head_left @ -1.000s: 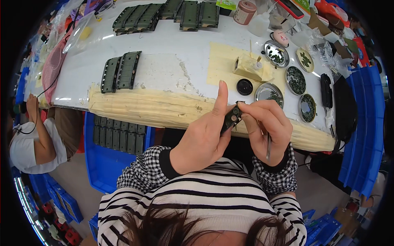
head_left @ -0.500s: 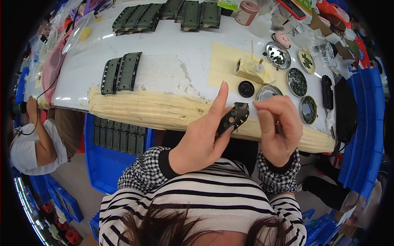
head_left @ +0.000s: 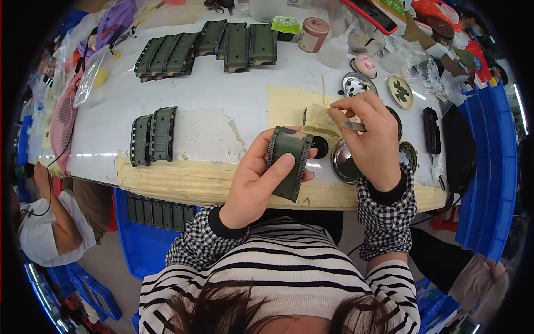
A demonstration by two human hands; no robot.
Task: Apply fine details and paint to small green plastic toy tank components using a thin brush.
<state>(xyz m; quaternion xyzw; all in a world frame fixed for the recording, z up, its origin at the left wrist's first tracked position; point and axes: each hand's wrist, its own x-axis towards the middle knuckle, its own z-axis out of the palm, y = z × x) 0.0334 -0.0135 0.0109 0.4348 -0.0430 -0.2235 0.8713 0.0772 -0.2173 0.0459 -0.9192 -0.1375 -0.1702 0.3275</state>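
Observation:
My left hand (head_left: 253, 181) is closed around a curved dark green panel (head_left: 290, 158) with ridged black side edges, its thumb lying across the face. The panel is tilted up, above the table's front edge. Just right of it, my right hand (head_left: 370, 133) pinches a thin tool with a grey, metal-like end (head_left: 354, 126); its kind cannot be made out. The fingertips are beside a block wrapped in yellow tape (head_left: 320, 119), partly hidden by the hand. A round black cap (head_left: 319, 146) lies between the two hands, next to a shiny metal dish (head_left: 345, 162).
Two similar panels (head_left: 153, 135) lie at left; several more (head_left: 236, 47) sit along the back. Small dishes with dark green pieces (head_left: 408, 155) stand at right, near a pink jar (head_left: 314, 34) and squeeze bottle (head_left: 334, 51). A blue bin (head_left: 139, 245) holds panels below. Another person (head_left: 58, 217) sits at left.
The panel in my left hand has turned from edge-on to showing its green face. My right hand has moved up and forward to the taped block and now holds the thin tool. The view has shifted.

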